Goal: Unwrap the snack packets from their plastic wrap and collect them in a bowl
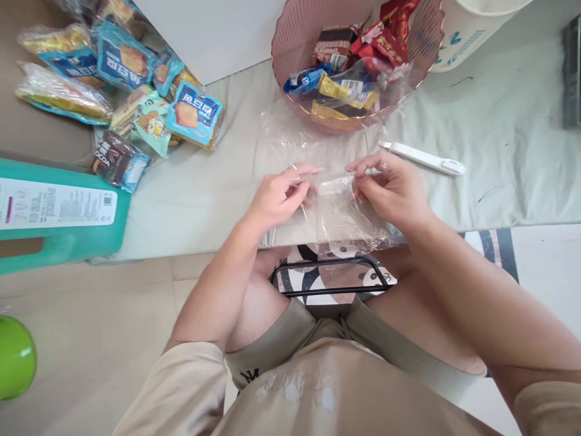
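Observation:
A crinkled sheet of clear plastic film (340, 209) is spread between my hands at the near edge of the cloth-covered table. Thumb and fingers of my right hand (388, 184) pinch its upper right part. On the other side, my left hand (285, 194) has its fingers curled and thumb closed on the film; the exact grip is partly hidden by the see-through folds. More of the film reaches up toward a pink ribbed glass bowl (295, 103) of wrapped snacks. A slim white tool (424, 158) lies just beyond my right hand.
Several packaged snacks (124, 57) are heaped at the upper left, with a dark cocoa packet (118, 162) in front. A teal container (109, 215) stands at the left edge. A white paper bucket (472, 33) is behind the bowl. Below left sits a green round object (16, 357).

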The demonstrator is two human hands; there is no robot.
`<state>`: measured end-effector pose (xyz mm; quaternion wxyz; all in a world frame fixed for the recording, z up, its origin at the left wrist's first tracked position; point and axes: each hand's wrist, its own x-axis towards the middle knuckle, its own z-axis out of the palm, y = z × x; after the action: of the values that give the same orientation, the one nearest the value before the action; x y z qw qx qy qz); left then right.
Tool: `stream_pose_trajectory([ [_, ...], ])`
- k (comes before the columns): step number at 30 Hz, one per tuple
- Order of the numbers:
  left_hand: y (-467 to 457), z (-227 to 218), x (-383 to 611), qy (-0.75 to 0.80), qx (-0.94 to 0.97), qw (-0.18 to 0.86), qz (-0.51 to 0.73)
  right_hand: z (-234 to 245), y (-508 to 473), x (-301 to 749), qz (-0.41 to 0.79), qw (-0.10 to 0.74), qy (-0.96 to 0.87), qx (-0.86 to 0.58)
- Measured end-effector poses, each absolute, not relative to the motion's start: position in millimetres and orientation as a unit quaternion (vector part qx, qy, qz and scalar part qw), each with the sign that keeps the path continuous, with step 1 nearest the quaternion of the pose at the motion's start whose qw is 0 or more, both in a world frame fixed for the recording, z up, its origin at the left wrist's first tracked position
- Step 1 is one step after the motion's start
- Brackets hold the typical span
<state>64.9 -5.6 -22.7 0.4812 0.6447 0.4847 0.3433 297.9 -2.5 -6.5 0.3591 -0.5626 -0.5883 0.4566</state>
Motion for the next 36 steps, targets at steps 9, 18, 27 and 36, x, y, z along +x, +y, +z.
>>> stream_pose_trajectory([
  [9, -3.9, -9.1, 65.6, 0.470, 0.588, 0.535, 0.383, -12.0, -2.3, 302.3, 0.410, 0.389, -0.630, -0.533],
  [18, 3.0, -13.1, 61.8, 0.429, 0.544, 0.589, 0.417, -20.0, 4.0, 306.3, 0.406, 0.480, -0.652, -0.423],
  [27, 5.7, -15.4, 59.2, 0.460, 0.525, 0.580, 0.419, -10.3, 3.3, 310.1, 0.490, 0.486, -0.580, -0.432],
  [36, 11.8, -12.0, 53.9, 0.463, 0.576, 0.502, 0.450, -23.2, 10.1, 316.2, 0.416, 0.475, -0.622, -0.464],
])
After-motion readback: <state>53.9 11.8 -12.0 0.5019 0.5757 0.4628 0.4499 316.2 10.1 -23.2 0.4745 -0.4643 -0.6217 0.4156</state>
